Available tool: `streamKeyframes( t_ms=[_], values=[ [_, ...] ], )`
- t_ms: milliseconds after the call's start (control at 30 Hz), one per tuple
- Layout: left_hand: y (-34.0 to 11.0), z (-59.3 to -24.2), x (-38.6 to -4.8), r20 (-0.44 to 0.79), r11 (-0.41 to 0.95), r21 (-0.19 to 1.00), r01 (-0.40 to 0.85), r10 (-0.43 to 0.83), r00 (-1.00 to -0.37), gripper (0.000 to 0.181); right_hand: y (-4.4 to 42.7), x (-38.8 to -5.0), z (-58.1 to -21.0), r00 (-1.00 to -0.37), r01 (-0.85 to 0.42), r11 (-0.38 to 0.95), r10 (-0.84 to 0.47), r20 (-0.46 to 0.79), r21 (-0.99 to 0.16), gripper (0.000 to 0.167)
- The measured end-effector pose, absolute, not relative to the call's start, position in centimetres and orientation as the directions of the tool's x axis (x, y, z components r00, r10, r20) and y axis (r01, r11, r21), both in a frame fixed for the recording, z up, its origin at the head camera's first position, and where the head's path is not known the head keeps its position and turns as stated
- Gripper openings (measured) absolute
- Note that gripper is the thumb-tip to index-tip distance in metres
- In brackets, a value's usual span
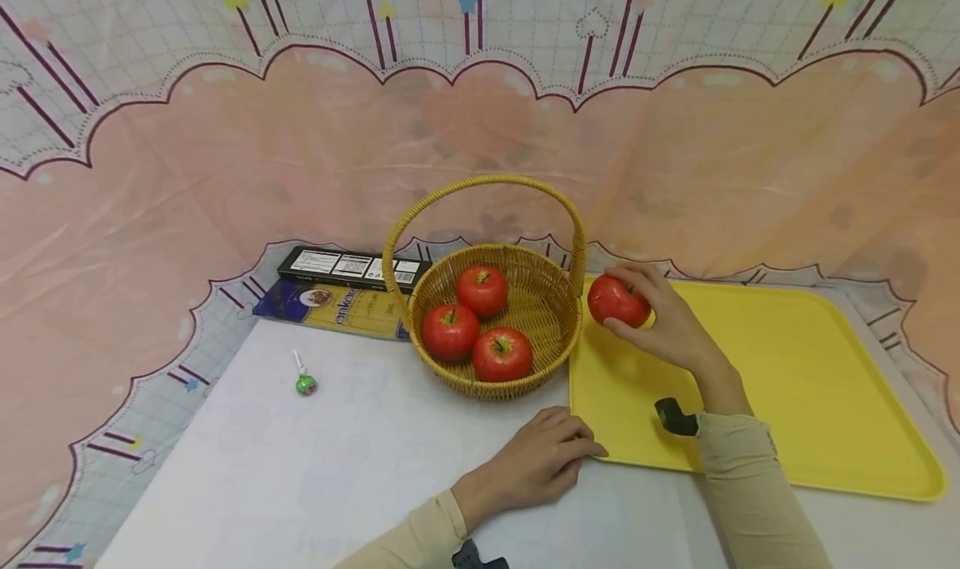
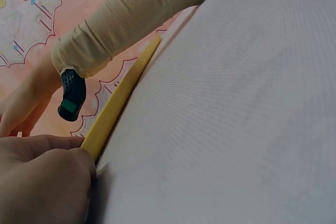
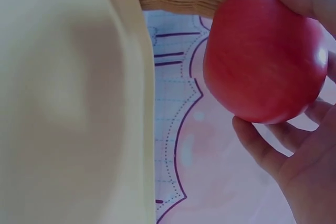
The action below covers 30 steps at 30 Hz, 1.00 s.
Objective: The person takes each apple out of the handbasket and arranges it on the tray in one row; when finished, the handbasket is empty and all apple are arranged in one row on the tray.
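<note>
My right hand holds a red apple between thumb and fingers, above the left back part of a yellow tray. In the right wrist view this apple is seen close up, apart from the tray's surface. At the tray's near left corner, my left hand pinches the rim, as the left wrist view shows with the tray edge between its fingers. A yellow wicker basket with a tall handle stands left of the tray, and three red apples lie in it.
Behind the basket's left side lie a black box and a blue and yellow packet. A green-wrapped lollipop rests on the white table. A patterned cloth hangs behind everything.
</note>
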<state>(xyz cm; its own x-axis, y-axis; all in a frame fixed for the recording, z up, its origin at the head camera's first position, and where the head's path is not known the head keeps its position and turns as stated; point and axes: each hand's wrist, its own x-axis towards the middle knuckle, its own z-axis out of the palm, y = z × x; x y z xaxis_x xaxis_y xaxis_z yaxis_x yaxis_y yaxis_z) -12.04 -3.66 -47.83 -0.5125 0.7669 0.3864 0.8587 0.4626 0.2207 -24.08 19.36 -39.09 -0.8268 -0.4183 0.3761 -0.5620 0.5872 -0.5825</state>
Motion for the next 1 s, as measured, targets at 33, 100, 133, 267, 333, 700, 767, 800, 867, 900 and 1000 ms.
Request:
streamKeyframes(
  t_ms=[33, 100, 133, 267, 333, 700, 767, 800, 867, 900, 1000],
  values=[
    [-3.7, -47.8, -12.0, 0.385, 0.463, 0.220, 0.859, 0.767, -0.513, 0.028, 19.4, -24.1, -39.1, -0.831, -0.556, 0.594, -0.417, 0.369, -0.581, 0.067],
    [-3.6, -47.9, -12.0, 0.385, 0.462, 0.212, 0.861, 0.770, -0.508, 0.028, 19.6, -24.1, -39.2, -0.837, -0.546, 0.605, -0.415, 0.356, -0.579, 0.066],
    [-3.6, -47.9, -12.0, 0.386, 0.462, 0.211, 0.861, 0.770, -0.508, 0.028, 19.6, -24.0, -39.3, -0.840, -0.542, 0.610, -0.415, 0.349, -0.578, 0.066],
    [-3.6, -48.0, -11.9, 0.386, 0.463, 0.211, 0.861, 0.770, -0.509, 0.027, 19.9, -24.1, -39.6, -0.847, -0.531, 0.628, -0.415, 0.332, -0.569, 0.065],
    [-3.6, -48.1, -11.8, 0.387, 0.466, 0.208, 0.860, 0.769, -0.510, 0.027, 20.0, -24.1, -39.8, -0.844, -0.536, 0.633, -0.418, 0.336, -0.559, 0.064],
    [-3.8, -48.0, -11.7, 0.389, 0.471, 0.209, 0.857, 0.764, -0.515, 0.028, 20.3, -24.8, -40.7, -0.843, -0.538, 0.649, -0.420, 0.336, -0.538, 0.061],
    [-3.8, -48.1, -11.8, 0.393, 0.468, 0.216, 0.857, 0.762, -0.515, 0.028, 20.4, -24.9, -40.8, -0.848, -0.530, 0.656, -0.419, 0.325, -0.537, 0.061],
    [-3.8, -48.0, -11.8, 0.393, 0.467, 0.223, 0.856, 0.760, -0.518, 0.028, 20.5, -25.0, -40.9, -0.848, -0.529, 0.660, -0.422, 0.320, -0.534, 0.061],
    [-3.7, -47.9, -11.8, 0.394, 0.466, 0.233, 0.854, 0.757, -0.521, 0.028, 20.6, -25.1, -41.1, -0.853, -0.521, 0.667, -0.425, 0.302, -0.532, 0.061],
    [-3.7, -47.9, -11.9, 0.395, 0.463, 0.239, 0.854, 0.757, -0.521, 0.028, 20.7, -25.2, -41.2, -0.857, -0.514, 0.672, -0.424, 0.292, -0.533, 0.062],
    [-3.7, -47.7, -11.9, 0.391, 0.464, 0.245, 0.851, 0.756, -0.525, 0.028, 20.9, -25.4, -41.4, -0.866, -0.497, 0.678, -0.427, 0.261, -0.542, 0.062]
  ],
)
